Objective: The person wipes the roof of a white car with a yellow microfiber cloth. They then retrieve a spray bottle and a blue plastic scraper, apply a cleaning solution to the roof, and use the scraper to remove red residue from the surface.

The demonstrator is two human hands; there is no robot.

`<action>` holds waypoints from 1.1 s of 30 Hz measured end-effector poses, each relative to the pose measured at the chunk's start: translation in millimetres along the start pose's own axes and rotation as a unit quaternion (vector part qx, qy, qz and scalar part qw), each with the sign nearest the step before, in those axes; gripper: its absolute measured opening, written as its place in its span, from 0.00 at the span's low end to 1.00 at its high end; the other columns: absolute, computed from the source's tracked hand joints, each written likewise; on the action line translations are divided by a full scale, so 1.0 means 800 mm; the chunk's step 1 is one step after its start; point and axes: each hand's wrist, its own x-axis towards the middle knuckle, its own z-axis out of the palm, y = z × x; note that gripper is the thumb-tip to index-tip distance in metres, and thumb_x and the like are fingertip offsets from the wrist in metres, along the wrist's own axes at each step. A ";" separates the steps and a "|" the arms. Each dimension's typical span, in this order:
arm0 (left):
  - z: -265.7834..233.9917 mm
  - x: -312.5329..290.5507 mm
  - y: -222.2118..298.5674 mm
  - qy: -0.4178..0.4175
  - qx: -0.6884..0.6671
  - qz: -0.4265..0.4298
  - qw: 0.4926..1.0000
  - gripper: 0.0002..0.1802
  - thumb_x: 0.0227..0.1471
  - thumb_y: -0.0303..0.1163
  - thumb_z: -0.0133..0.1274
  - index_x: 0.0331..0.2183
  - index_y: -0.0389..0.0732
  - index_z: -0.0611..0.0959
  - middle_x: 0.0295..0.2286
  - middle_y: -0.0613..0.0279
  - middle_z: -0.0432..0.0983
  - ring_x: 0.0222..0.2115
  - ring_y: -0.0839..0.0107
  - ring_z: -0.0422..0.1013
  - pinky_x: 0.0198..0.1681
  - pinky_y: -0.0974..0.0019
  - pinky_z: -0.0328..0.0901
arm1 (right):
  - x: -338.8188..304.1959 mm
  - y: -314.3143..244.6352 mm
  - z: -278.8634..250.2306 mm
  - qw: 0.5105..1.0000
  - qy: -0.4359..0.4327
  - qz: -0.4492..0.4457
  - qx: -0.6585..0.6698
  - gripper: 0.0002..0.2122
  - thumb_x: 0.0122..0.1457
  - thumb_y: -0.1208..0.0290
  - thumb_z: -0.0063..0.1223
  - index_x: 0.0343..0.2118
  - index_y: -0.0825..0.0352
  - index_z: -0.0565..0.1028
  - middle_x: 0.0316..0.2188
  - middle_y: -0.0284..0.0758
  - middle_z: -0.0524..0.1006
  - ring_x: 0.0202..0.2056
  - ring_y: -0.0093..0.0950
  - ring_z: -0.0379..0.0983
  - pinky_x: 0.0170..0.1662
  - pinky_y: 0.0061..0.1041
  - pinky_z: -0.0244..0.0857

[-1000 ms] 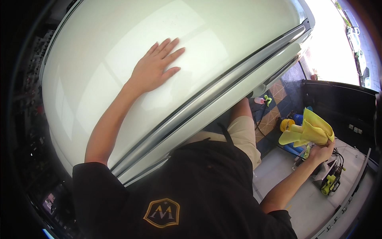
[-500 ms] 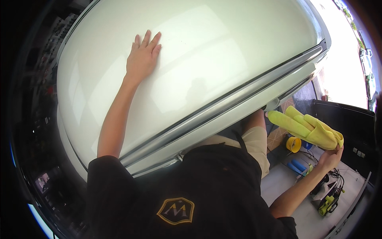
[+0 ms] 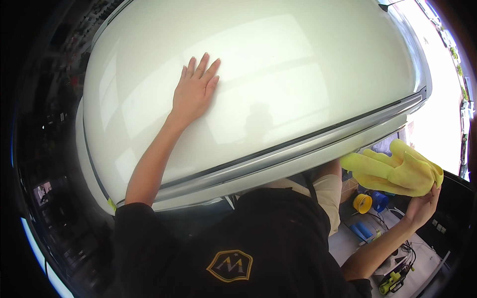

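My left hand rests flat on the glossy white roof of a car, fingers spread and nothing in them. Out to the right, beside the car, my right hand grips the lower end of a folded yellow-green cloth. The cloth is bunched in long folds that stretch toward the car's side, and part of my fingers is hidden behind it.
A silver roof rail runs along the near roof edge. Low on the right are a yellow reel-like item, a blue one, blue cylinders, cables and a green-and-black power tool. An antenna stands at the far roof edge.
The whole view has shifted, so the roof and left hand sit lower and further right. In my right hand the cloth's folds have spread and changed shape.
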 end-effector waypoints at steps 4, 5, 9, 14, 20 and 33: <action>-0.002 -0.024 0.086 -0.045 -0.078 0.175 0.980 0.33 0.70 0.46 0.41 0.68 0.38 0.63 0.69 0.51 0.54 0.70 0.49 0.49 0.73 0.48 0.44 | -0.005 0.012 0.052 0.995 -0.098 0.006 0.037 0.19 0.73 0.73 0.37 0.62 0.74 0.65 0.59 0.46 0.73 0.62 0.36 0.69 0.66 0.38 0.61; 0.001 -0.036 0.104 -0.057 -0.106 0.235 0.965 0.33 0.69 0.46 0.42 0.68 0.39 0.62 0.69 0.53 0.54 0.70 0.52 0.50 0.73 0.48 0.45 | -0.005 0.016 0.070 0.992 -0.115 0.007 0.046 0.19 0.73 0.73 0.37 0.62 0.75 0.65 0.59 0.46 0.73 0.61 0.35 0.69 0.66 0.38 0.61; -0.003 -0.013 0.075 -0.033 -0.064 0.185 0.980 0.28 0.70 0.45 0.40 0.67 0.49 0.67 0.68 0.58 0.57 0.69 0.54 0.52 0.73 0.48 0.46 | 0.007 0.016 0.100 0.994 -0.106 -0.001 0.029 0.20 0.72 0.73 0.38 0.63 0.76 0.63 0.59 0.46 0.72 0.61 0.35 0.69 0.65 0.38 0.62; -0.003 0.012 -0.054 0.049 0.026 -0.063 0.996 0.29 0.70 0.43 0.38 0.67 0.43 0.65 0.69 0.53 0.55 0.69 0.47 0.51 0.72 0.47 0.47 | 0.001 0.012 0.107 0.998 -0.055 -0.029 0.007 0.20 0.72 0.73 0.39 0.63 0.75 0.63 0.59 0.46 0.72 0.61 0.36 0.69 0.65 0.38 0.62; -0.007 -0.046 0.075 0.000 -0.062 0.085 0.994 0.32 0.68 0.40 0.41 0.67 0.35 0.62 0.69 0.47 0.52 0.70 0.46 0.48 0.73 0.45 0.43 | 0.005 0.039 0.097 0.999 -0.042 -0.007 0.032 0.19 0.73 0.72 0.37 0.62 0.75 0.66 0.58 0.46 0.72 0.60 0.37 0.69 0.64 0.41 0.63; -0.036 -0.050 0.028 -0.028 0.008 0.002 1.000 0.33 0.68 0.48 0.44 0.67 0.41 0.65 0.69 0.49 0.54 0.70 0.45 0.48 0.73 0.46 0.44 | 0.042 0.029 0.074 0.991 0.099 -0.064 -0.056 0.20 0.69 0.70 0.42 0.61 0.71 0.68 0.58 0.42 0.72 0.61 0.34 0.68 0.62 0.41 0.61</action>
